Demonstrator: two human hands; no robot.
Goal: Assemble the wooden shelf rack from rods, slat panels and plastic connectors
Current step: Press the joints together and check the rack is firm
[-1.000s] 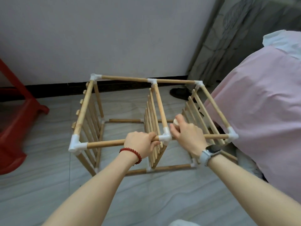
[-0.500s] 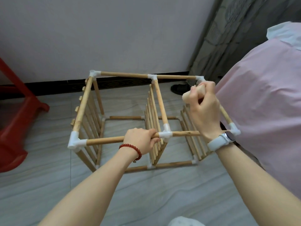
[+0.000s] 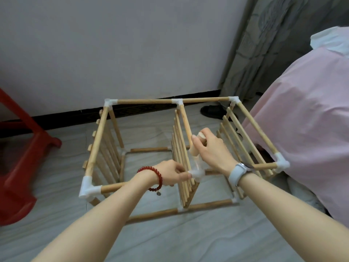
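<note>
now left hand [image 3: 172, 174] grips rack [image 3: 98, 140] front rod [image 3: 113, 187]; right hand [image 3: 211, 150] grips mallet [image 3: 197, 146]

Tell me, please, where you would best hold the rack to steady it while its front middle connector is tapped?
Probably the front top rod, from above, left of the middle connector: it lies level and bare there, and the left hand already grips it beside the joint, clear of the slat panel.
</note>
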